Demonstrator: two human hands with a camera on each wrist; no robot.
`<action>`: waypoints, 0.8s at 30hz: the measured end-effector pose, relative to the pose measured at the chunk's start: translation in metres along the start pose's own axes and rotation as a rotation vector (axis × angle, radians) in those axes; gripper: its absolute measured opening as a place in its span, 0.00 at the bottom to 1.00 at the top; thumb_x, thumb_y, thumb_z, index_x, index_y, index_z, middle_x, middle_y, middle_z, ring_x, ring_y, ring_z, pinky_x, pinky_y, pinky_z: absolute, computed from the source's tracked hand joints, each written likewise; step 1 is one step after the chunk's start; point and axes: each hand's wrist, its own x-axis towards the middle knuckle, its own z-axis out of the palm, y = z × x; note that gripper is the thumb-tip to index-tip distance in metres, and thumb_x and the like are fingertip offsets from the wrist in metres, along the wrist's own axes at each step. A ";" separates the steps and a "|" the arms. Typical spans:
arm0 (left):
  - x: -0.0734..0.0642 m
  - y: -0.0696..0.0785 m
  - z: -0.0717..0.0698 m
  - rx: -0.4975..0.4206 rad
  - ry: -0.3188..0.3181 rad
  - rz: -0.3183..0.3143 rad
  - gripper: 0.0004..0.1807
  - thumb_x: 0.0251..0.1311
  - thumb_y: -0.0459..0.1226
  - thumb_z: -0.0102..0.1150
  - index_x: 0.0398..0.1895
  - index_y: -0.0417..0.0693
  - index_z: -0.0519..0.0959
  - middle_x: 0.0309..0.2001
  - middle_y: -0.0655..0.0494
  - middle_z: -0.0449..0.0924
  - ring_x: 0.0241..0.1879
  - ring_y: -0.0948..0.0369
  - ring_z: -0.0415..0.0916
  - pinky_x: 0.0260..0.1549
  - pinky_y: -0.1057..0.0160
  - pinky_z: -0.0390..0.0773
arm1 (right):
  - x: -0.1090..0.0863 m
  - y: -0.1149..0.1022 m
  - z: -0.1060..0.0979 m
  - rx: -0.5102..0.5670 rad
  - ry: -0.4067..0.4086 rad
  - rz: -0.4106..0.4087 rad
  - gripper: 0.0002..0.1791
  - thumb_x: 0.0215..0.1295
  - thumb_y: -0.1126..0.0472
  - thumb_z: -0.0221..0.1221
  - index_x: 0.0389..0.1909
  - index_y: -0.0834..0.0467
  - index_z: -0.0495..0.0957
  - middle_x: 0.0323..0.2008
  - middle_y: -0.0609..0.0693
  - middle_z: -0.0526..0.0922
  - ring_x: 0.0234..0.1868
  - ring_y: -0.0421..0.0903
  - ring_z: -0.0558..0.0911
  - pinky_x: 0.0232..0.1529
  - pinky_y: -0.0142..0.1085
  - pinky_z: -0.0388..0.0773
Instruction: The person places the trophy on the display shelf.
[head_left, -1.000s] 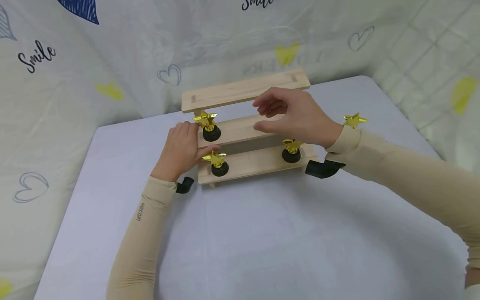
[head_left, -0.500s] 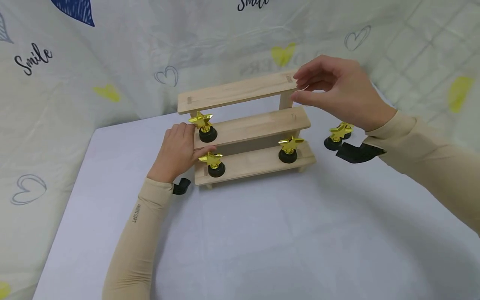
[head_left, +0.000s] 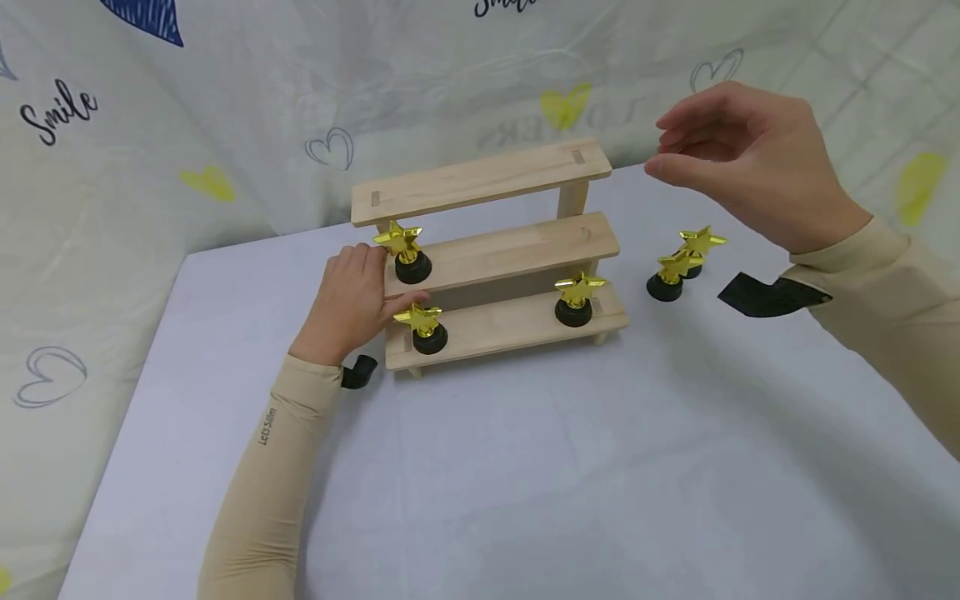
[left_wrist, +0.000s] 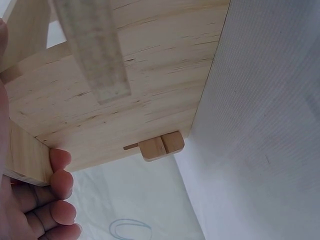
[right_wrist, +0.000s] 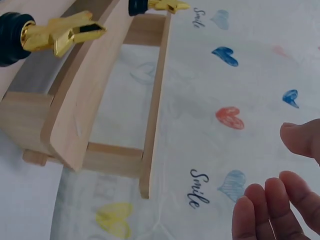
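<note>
- Head view: right hand [head_left: 765,167] has moved away from the three-tier wooden shelf [head_left: 502,254], now nearer two tabletop star trophies [head_left: 672,271]; thumb and fingertips apart, empty.
- Left hand [head_left: 345,296] grips the shelf's left end.
- Three gold trophies [head_left: 577,292] stand on its lower tiers.

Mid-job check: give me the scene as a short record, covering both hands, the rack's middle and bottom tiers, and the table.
Left hand: grips the left end of the wooden rack
Right hand: raised, right of the rack, holding nothing
Middle tier: one gold star trophy, left end
Bottom tier: two trophies, one near each end
Table: two more trophies, right of the rack, one partly behind the other
</note>
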 end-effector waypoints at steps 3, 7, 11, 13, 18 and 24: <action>-0.001 0.001 -0.001 0.004 0.003 0.001 0.56 0.57 0.81 0.30 0.51 0.35 0.72 0.32 0.43 0.72 0.34 0.47 0.66 0.37 0.51 0.67 | -0.001 0.006 -0.010 0.045 0.037 -0.002 0.18 0.56 0.76 0.71 0.49 0.64 0.84 0.38 0.47 0.87 0.37 0.39 0.86 0.43 0.21 0.81; -0.002 0.001 -0.003 0.013 0.011 0.010 0.54 0.59 0.80 0.34 0.49 0.35 0.72 0.32 0.44 0.71 0.34 0.47 0.67 0.37 0.51 0.67 | -0.003 0.014 -0.023 0.054 0.081 0.018 0.19 0.56 0.76 0.71 0.49 0.65 0.84 0.37 0.45 0.88 0.35 0.39 0.86 0.42 0.20 0.81; -0.004 0.000 -0.004 0.024 0.027 0.027 0.50 0.61 0.77 0.43 0.48 0.35 0.72 0.31 0.44 0.71 0.33 0.47 0.67 0.35 0.51 0.67 | -0.007 0.023 -0.033 0.038 0.118 0.043 0.19 0.56 0.75 0.71 0.50 0.66 0.84 0.36 0.43 0.88 0.33 0.38 0.86 0.42 0.20 0.80; -0.005 0.000 -0.004 0.028 0.040 0.038 0.50 0.62 0.77 0.42 0.48 0.34 0.72 0.30 0.44 0.71 0.32 0.47 0.67 0.35 0.51 0.67 | -0.008 0.028 -0.037 0.114 0.134 0.048 0.19 0.55 0.77 0.71 0.49 0.68 0.83 0.36 0.45 0.88 0.33 0.39 0.86 0.41 0.21 0.81; -0.006 0.002 -0.004 0.019 0.069 0.062 0.53 0.61 0.79 0.35 0.46 0.33 0.72 0.31 0.43 0.70 0.33 0.47 0.66 0.34 0.51 0.67 | -0.013 0.038 -0.050 0.128 0.174 0.087 0.19 0.55 0.76 0.71 0.49 0.67 0.84 0.36 0.44 0.88 0.32 0.38 0.87 0.41 0.20 0.80; -0.006 0.005 -0.007 0.022 0.080 0.067 0.54 0.61 0.79 0.32 0.43 0.32 0.72 0.31 0.42 0.71 0.33 0.46 0.67 0.35 0.50 0.68 | -0.022 0.052 -0.063 -0.060 0.205 0.172 0.17 0.59 0.70 0.71 0.49 0.56 0.85 0.37 0.36 0.86 0.33 0.31 0.85 0.41 0.15 0.77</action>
